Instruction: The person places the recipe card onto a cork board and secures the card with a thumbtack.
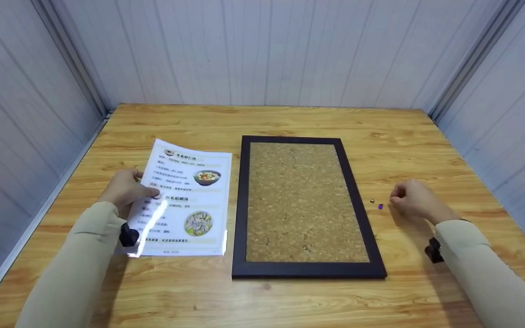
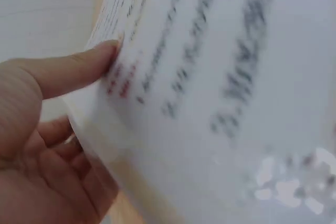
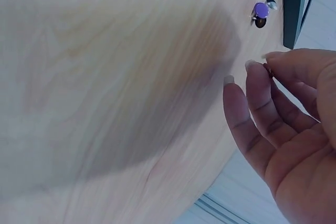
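Note:
A glossy printed recipe sheet (image 1: 176, 200), with two pictures of bowls of food, is raised at its left side. My left hand (image 1: 126, 187) pinches that edge, thumb on the printed face and fingers behind; in the left wrist view the sheet (image 2: 210, 145) bends away from the thumb. At the right, my right hand (image 1: 415, 200) hovers by the table, and in the right wrist view a tiny dark thumbtack (image 3: 269, 71) shows between thumb and index fingertip, mostly hidden. Several thumbtacks lie close together left of this hand, including a purple one (image 3: 261, 9).
Between the hands a cork board (image 1: 303, 200) with a dark frame (image 1: 308, 270) lies flat on the wooden table (image 1: 262, 305). Pale panelled walls (image 1: 262, 54) stand behind the table and on both sides.

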Demonstrator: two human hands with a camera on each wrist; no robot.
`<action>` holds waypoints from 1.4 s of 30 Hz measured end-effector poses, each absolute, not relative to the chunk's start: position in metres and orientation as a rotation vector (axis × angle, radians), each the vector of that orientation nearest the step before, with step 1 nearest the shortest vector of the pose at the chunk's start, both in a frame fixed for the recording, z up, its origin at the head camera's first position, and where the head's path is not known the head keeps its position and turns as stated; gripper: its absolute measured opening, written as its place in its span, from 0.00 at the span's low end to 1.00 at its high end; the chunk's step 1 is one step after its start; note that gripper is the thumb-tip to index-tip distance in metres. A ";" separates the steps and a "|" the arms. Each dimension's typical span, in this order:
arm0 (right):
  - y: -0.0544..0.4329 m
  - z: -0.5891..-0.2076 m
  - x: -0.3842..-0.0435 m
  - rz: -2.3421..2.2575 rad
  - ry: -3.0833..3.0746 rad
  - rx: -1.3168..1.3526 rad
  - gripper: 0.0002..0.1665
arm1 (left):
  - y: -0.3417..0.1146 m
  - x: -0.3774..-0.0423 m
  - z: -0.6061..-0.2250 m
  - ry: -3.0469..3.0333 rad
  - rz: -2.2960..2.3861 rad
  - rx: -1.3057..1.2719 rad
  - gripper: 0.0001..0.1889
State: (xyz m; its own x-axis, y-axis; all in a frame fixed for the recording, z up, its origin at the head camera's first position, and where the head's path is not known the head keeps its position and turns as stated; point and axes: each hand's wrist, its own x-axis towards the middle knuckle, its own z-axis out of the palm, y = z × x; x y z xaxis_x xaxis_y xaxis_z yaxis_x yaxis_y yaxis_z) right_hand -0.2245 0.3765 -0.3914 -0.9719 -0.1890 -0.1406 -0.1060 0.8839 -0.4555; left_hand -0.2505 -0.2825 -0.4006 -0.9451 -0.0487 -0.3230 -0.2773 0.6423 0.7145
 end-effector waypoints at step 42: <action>0.307 -0.404 -0.207 -0.819 2.940 -0.493 0.11 | -0.176 -0.234 -0.384 1.852 2.339 0.034 0.26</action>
State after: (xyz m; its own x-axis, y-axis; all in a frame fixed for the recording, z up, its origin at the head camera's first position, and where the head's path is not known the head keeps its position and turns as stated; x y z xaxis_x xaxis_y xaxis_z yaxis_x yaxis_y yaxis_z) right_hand -0.2074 0.3073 -0.4044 -0.9478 -0.3166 0.0366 -0.2899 0.8087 -0.5118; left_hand -0.2335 -0.1765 -0.3839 -0.9872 0.1376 -0.0803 -0.1097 -0.2218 0.9689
